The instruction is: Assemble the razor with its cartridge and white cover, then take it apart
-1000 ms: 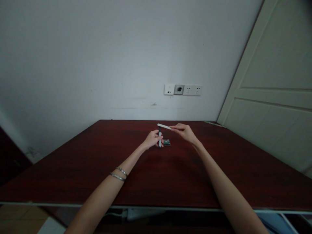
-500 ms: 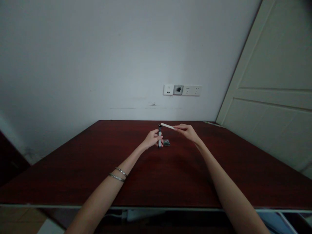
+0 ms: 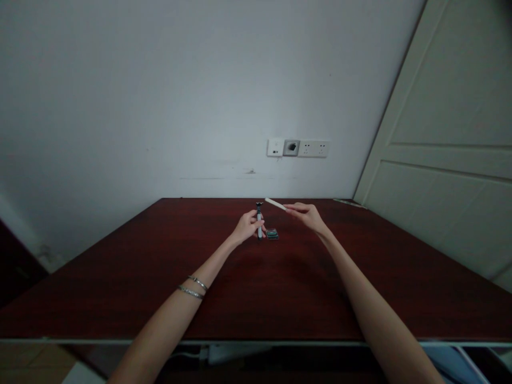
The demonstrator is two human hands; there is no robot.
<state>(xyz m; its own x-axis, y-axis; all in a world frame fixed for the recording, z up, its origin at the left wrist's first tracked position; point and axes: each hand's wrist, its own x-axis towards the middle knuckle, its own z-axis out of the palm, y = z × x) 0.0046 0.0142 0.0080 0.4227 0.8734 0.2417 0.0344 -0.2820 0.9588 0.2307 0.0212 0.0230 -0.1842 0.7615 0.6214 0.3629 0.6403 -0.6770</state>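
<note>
My left hand (image 3: 247, 226) is closed around a slim white razor handle (image 3: 259, 221) held upright over the dark red table (image 3: 256, 282), its dark head end pointing up. My right hand (image 3: 307, 216) pinches one end of a flat white strip (image 3: 275, 204), which slants up and left toward the razor's top without touching it. A small greenish cartridge case (image 3: 272, 233) lies on the table just right of the handle's lower end. Two thin bracelets circle my left wrist (image 3: 193, 286).
A white wall rises behind the table with a row of sockets (image 3: 298, 148). A pale panelled door (image 3: 452, 160) stands at the right. The table's near edge runs across the bottom, with a white rail under it.
The white strip has drawn away to the right from the top of the razor handle; a second ago it lay across it. The left hand has shifted slightly up and left.
</note>
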